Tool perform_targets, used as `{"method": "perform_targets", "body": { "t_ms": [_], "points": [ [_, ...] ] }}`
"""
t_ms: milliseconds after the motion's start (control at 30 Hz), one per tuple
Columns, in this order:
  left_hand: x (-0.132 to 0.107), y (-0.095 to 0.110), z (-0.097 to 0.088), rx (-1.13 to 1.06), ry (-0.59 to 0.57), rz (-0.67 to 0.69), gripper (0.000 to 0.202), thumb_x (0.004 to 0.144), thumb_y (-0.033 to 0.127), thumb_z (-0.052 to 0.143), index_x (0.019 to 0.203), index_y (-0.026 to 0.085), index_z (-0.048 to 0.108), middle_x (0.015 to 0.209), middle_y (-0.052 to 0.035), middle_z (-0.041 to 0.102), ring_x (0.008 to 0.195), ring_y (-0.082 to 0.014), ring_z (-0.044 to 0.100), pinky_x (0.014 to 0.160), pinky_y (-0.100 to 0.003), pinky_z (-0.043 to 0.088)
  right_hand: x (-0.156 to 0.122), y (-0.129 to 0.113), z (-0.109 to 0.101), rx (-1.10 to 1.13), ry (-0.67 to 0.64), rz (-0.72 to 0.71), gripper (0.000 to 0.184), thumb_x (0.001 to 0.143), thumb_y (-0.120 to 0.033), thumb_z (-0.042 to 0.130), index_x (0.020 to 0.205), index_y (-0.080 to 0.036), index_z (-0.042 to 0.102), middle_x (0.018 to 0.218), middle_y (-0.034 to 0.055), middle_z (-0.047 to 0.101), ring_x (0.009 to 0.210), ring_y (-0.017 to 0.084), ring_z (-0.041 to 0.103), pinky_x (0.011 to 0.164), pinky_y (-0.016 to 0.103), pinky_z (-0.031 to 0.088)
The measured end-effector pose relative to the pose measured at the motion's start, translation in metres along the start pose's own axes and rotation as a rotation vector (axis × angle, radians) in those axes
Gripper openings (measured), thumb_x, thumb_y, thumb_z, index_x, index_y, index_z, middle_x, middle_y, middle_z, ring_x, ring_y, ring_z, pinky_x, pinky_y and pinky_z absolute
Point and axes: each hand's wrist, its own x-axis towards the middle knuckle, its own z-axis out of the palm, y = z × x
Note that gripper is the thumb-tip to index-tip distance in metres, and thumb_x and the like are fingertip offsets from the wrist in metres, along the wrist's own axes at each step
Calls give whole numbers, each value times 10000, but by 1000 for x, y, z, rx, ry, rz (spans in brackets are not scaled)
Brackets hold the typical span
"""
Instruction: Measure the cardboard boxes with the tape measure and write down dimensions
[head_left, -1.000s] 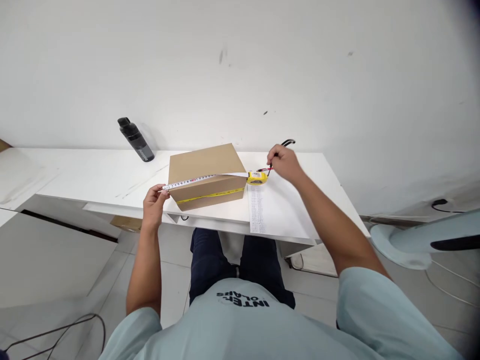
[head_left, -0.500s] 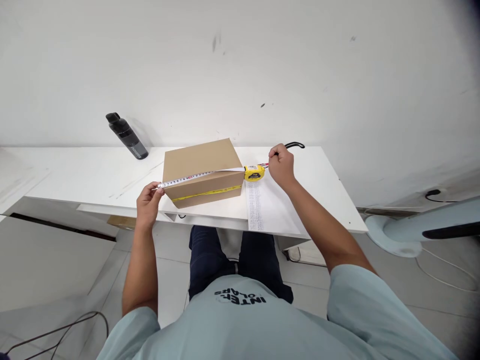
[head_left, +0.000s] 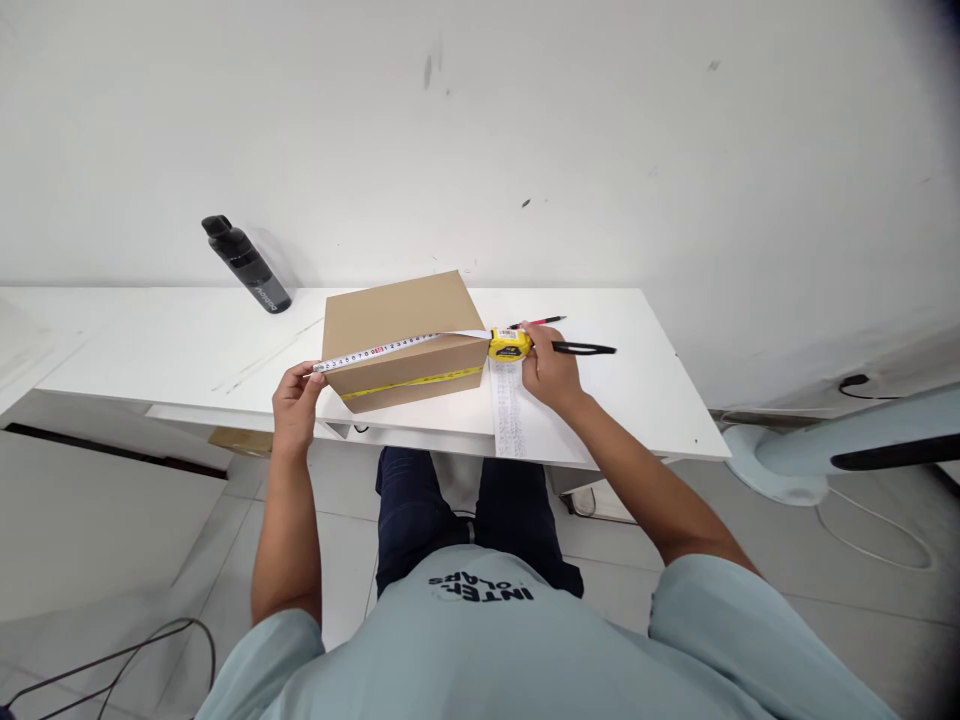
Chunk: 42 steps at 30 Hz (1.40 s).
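Note:
A brown cardboard box (head_left: 401, 305) with a yellow strip along its front side rests on the white table (head_left: 622, 400). The white blade of a tape measure (head_left: 509, 344) lies along the box's front top edge, bowing slightly near the right end. My left hand (head_left: 296, 405) is closed, pinching the blade's end at the box's front left corner. At the right corner, my right hand (head_left: 553, 370) grips the yellow case, its fingers at the case's right side. The black wrist strap (head_left: 589, 349) sticks out to the right.
A red and black pen (head_left: 553, 320) lies behind my right hand. Under that hand is a sheet of written paper (head_left: 510, 420). A dark bottle (head_left: 251, 268) stands at the back left, before the white wall (head_left: 480, 130).
My right hand has moved left and toward me, from the strap and pen area onto the tape measure's case. The pen now shows fully. My left hand stays at the box corner.

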Motion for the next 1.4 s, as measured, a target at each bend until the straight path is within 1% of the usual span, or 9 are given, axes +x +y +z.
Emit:
{"method": "perform_targets", "body": {
  "t_ms": [100, 200, 467, 567, 667, 867, 1033, 1200, 1400],
  "points": [
    [0, 0, 1, -14, -1, -1, 501, 723, 573, 872, 1036, 207, 731, 1031, -44, 726, 912, -157, 675, 919, -334, 596, -12, -1, 6, -29, -23, -114, 627, 910, -128, 498, 1522, -222, 403, 1477, 207, 575, 1408, 329, 571, 1113, 564, 547],
    [-1, 0, 1, -18, 0, 0, 507, 725, 579, 869, 1040, 208, 730, 1031, -43, 724, 916, -156, 672, 916, -331, 598, -12, 2, 11, -35, -49, -122, 528, 939, -155, 523, 1451, -271, 467, 1454, 184, 586, 1378, 327, 591, 1092, 567, 552],
    [-2, -3, 0, -11, -13, 10, 493, 742, 576, 852, 1052, 215, 722, 1023, -43, 725, 910, -159, 682, 924, -333, 601, 0, 4, -8, 181, -275, 186, 623, 879, -378, 695, 1459, -203, 546, 1322, 195, 665, 1045, 316, 707, 904, 508, 623],
    [-1, -5, 0, -37, -14, -11, 497, 731, 579, 864, 1045, 218, 728, 1012, -41, 728, 903, -157, 680, 923, -333, 602, 0, -2, -24, 363, -226, 435, 560, 886, -498, 692, 1364, -212, 629, 1068, 96, 737, 746, 208, 671, 782, 438, 629],
    [0, -7, 1, -65, -8, -32, 499, 722, 581, 872, 1041, 223, 734, 1003, -37, 732, 895, -155, 676, 914, -330, 600, 7, -10, -31, 555, -114, 607, 426, 922, -545, 639, 1203, -232, 707, 976, 50, 736, 721, 168, 653, 781, 393, 620],
    [-3, -1, 6, -71, 9, -19, 479, 720, 556, 876, 1037, 222, 745, 994, -35, 737, 911, -165, 676, 919, -335, 591, 25, -35, -21, 532, -194, 278, 790, 858, -463, 734, 1561, -267, 430, 1476, 179, 607, 1004, 229, 724, 906, 446, 613],
    [-7, -1, 4, -7, -5, 32, 423, 763, 517, 844, 1048, 220, 751, 981, -37, 744, 879, -163, 681, 873, -301, 573, 21, -58, -13, 207, -207, -15, 335, 989, -402, 571, 1269, -254, 680, 1385, 172, 703, 1277, 336, 667, 1063, 547, 528],
    [-8, -11, 3, -22, -8, 8, 417, 769, 549, 820, 1001, 217, 718, 916, -32, 728, 831, -165, 694, 830, -313, 596, -10, -102, 0, 210, -114, 114, 351, 981, -368, 544, 1280, -251, 685, 1319, 187, 711, 1285, 381, 644, 1109, 631, 462],
    [-18, -10, 16, -109, 61, -14, 427, 749, 544, 832, 976, 232, 648, 706, 38, 625, 672, -141, 673, 719, -320, 625, -45, -204, 41, 685, -512, 194, 555, 965, -396, 616, 1503, -306, 511, 1455, 139, 644, 1370, 324, 596, 1153, 557, 505]
  ]
}}
